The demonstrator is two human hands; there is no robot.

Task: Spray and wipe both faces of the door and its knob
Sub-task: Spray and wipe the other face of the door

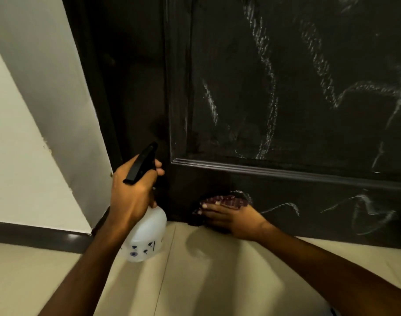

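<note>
1. Head view, progress: I judge this face far from done. White chalk-like scrawls cover the dark door on its panel and along the bottom rail. Only the rail's left corner looks clear of them. The knob and the other face are out of sight, so I cannot tell how they stand.
2. Head view, left hand: my fingers are clenched round the neck of the spray bottle, under its black trigger head. The nozzle points at the door's left edge, and the bottle hangs just above the floor.
3. Head view, right hand: my fingers lie straight, not curled, pressing the maroon cloth flat on the bottom rail, low near the floor. The nearest scrawl starts just right of the cloth.
</note>
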